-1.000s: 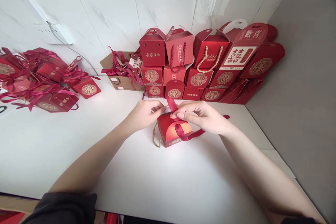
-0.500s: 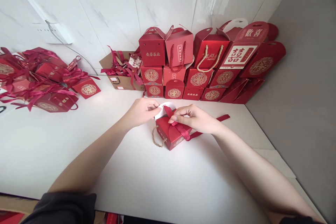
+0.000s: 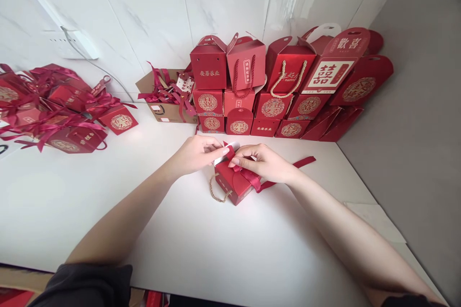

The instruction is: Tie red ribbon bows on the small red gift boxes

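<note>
In the middle of the white table sits a small red gift box (image 3: 230, 184) with a twisted rope handle (image 3: 217, 193) hanging at its left side. A dark red ribbon (image 3: 255, 180) runs over its top, and a loose tail lies to the right beyond my right wrist. My left hand (image 3: 203, 153) is closed, thumb and fingers pinching the ribbon by the box's raised white flap (image 3: 235, 145). My right hand (image 3: 262, 162) is also closed, its thumb and forefinger pinching the ribbon just above the lid.
Red gift boxes (image 3: 273, 105) stand stacked against the wall. Left of them is a cardboard box (image 3: 169, 112) of ribbons and tags. Ribbon-tied boxes (image 3: 68, 100) are heaped at the far left. A grey partition (image 3: 414, 120) bounds the right side.
My left hand has shifted slightly right, from the white flap onto the ribbon. The ribbon end that stood up now lies between both hands. My right hand has moved slightly left.
</note>
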`<state>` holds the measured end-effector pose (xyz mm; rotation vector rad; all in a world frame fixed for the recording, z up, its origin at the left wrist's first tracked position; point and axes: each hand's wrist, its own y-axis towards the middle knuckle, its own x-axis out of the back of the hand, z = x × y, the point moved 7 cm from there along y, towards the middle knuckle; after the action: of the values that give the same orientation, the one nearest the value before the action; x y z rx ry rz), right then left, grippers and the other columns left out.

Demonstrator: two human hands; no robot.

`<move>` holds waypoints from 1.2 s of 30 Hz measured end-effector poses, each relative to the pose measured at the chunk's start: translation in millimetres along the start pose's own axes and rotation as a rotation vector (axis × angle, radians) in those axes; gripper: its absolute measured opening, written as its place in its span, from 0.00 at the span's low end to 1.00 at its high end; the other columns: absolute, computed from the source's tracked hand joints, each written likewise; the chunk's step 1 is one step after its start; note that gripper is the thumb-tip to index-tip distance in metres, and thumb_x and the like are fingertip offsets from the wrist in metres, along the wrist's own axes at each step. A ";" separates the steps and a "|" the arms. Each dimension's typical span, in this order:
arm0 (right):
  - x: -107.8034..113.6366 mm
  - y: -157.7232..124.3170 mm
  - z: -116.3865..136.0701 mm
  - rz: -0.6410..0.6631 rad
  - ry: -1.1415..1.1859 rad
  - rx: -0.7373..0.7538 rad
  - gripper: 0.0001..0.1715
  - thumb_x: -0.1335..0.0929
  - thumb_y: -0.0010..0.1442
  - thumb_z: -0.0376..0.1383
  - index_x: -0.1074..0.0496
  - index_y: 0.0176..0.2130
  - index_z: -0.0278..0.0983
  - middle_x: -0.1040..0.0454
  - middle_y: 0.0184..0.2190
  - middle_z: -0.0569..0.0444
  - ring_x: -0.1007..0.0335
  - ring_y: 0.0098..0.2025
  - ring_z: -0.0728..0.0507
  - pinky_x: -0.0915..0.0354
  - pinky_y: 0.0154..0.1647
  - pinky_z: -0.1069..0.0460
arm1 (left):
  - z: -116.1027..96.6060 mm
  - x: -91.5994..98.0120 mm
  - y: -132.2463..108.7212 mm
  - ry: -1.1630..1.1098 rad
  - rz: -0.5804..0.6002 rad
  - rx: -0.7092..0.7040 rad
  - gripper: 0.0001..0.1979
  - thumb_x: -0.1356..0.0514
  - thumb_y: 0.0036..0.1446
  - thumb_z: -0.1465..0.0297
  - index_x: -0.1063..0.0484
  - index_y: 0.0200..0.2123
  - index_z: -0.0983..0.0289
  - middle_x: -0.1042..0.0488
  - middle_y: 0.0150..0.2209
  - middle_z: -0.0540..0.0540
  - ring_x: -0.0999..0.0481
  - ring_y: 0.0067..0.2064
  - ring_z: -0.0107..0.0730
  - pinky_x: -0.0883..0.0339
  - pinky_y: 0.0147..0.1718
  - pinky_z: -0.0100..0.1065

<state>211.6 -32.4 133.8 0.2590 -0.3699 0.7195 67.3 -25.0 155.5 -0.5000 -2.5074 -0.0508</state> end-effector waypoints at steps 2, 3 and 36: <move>-0.7 -0.1 2.2 -0.002 -0.008 0.019 0.19 0.37 0.65 0.45 0.24 0.36 0.36 0.23 0.36 0.52 0.28 0.37 0.46 0.34 0.40 0.51 | 1.9 -1.0 2.3 -0.037 -0.024 0.001 0.20 0.43 0.58 0.53 0.24 0.34 0.65 0.23 0.34 0.55 0.24 0.35 0.33 0.28 0.31 0.31; -1.0 -0.3 3.5 -0.003 -0.014 0.028 0.18 0.37 0.65 0.45 0.24 0.36 0.36 0.23 0.37 0.52 0.28 0.37 0.46 0.34 0.40 0.51 | 2.8 -1.4 3.7 -0.056 -0.044 -0.006 0.21 0.44 0.58 0.53 0.24 0.34 0.66 0.23 0.33 0.55 0.25 0.34 0.33 0.29 0.30 0.31; -30.9 -139.9 9.0 -0.494 -0.138 -0.062 0.09 0.38 0.67 0.37 0.29 0.41 0.40 0.26 0.41 0.48 0.29 0.44 0.41 0.34 0.46 0.48 | 87.9 52.8 -40.6 -0.106 -0.917 -0.026 0.20 0.41 0.59 0.67 0.38 0.54 0.64 0.39 0.59 0.64 0.37 0.58 0.44 0.44 0.58 0.50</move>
<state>283.4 -155.3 114.5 0.3270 -0.4380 0.2049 -34.7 -32.1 114.1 0.6800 -2.6232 -0.4096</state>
